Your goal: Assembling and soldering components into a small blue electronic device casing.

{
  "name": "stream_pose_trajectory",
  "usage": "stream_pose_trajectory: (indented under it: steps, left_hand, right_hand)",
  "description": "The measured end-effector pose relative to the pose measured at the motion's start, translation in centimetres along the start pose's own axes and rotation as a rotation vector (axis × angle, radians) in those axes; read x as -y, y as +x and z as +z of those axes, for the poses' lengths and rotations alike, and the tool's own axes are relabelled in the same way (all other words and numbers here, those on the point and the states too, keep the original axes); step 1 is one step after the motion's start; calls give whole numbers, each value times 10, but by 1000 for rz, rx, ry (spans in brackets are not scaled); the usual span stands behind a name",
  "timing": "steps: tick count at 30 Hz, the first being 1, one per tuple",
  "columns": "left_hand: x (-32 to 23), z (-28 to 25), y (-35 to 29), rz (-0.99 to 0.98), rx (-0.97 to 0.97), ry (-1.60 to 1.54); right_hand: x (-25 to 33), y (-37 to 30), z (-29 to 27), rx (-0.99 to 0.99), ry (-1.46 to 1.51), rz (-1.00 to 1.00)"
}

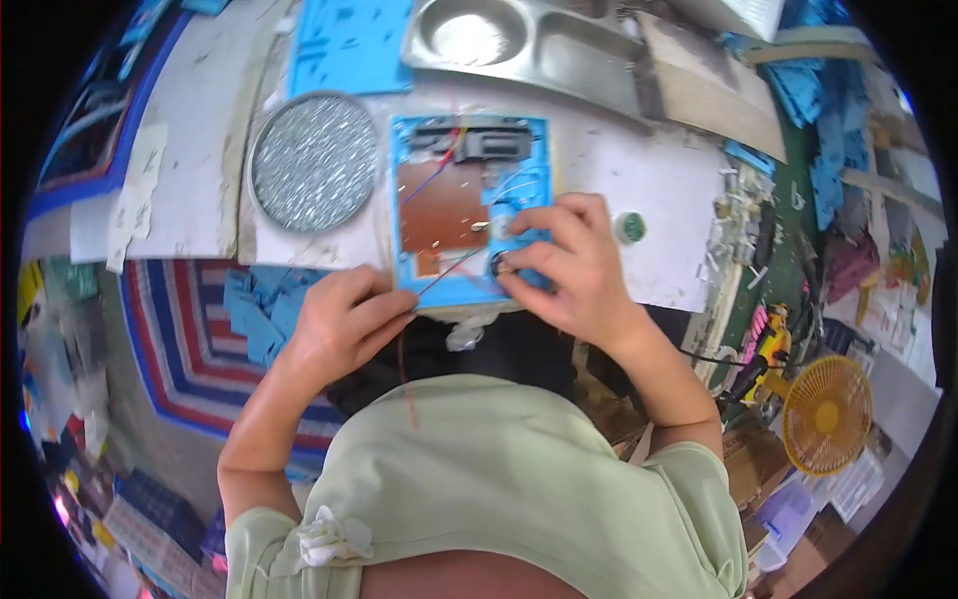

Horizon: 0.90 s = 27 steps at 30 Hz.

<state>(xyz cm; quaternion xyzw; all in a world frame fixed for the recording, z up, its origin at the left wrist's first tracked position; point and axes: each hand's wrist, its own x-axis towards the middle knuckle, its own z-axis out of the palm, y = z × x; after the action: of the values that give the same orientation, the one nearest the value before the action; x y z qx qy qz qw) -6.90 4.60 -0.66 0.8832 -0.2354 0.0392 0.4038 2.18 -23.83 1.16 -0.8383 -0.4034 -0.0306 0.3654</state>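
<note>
Here we see the left hand (349, 317) pinching a thin red wire (448, 274), the right hand (577, 268) a dark part (497, 264), over a blue panel (542, 165) along the near edge of the table (674, 255): likely light, stiff, best held rim-first.

Thin red wire (445, 275): pinched in left hand (347, 317), slants up-right toward right hand (577, 262), tail dangling below left grip. Small dark part (496, 263): at right fingertips. Blue panel (454, 294): flat, between and beyond both grips.
</note>
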Motion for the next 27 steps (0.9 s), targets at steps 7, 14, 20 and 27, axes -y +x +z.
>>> stream_pose_trajectory:
  steps: [7, 14, 20, 27]
  left_hand:
    - [-2, -4, 1, -22, 60, -21]
    - [-26, -36, 33, -92, 328, 46]
    - [5, -73, 168, 17, 248, -15]
    - [111, 18, 368, 37, 120, 669]
  right_hand:
    - [-59, -23, -66, -378, -29, 440]
    - [-128, -15, -88, -144, -745, 304]
    - [-102, -35, -81, -56, -545, 519]
    - [-98, -35, -83, -194, -457, 585]
